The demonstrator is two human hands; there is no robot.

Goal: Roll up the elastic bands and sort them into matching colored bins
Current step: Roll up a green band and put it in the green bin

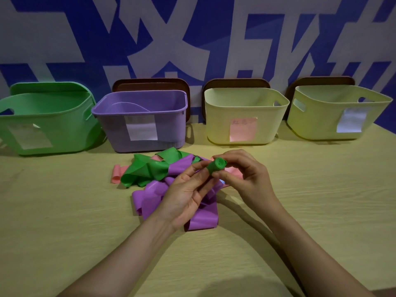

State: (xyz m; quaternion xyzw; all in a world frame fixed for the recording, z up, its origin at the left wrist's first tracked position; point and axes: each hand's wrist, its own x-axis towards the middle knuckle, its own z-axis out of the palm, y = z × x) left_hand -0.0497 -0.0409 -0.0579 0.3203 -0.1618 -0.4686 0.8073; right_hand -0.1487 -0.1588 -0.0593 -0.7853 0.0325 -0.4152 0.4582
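Two pinches on the green roll (215, 167): left grip (188, 189), right grip (242, 172); long axis diagonal, spiral end up-right.

- wall (64, 39), across the top of the frame: deep blue with big white angular shapes
- table (64, 211): pale yellowish wood grain
- green bin (64, 125), upper left: mint green with a whitish label (30, 138)
- purple bin (111, 129), left of centre: lilac with a white label (141, 127)
- cream bin (216, 125), right of centre: pale yellow with a pink label (243, 129)
- yellow-green bin (317, 123), upper right: white tag (351, 121)
- lids (150, 84) behind three bins: dark brown
- green roll (216, 166), centre: dark green, spiral lines on its end
- loose green band (147, 170): the same dark green
- purple band (154, 196): bright violet
- pink band (117, 173): salmon pink
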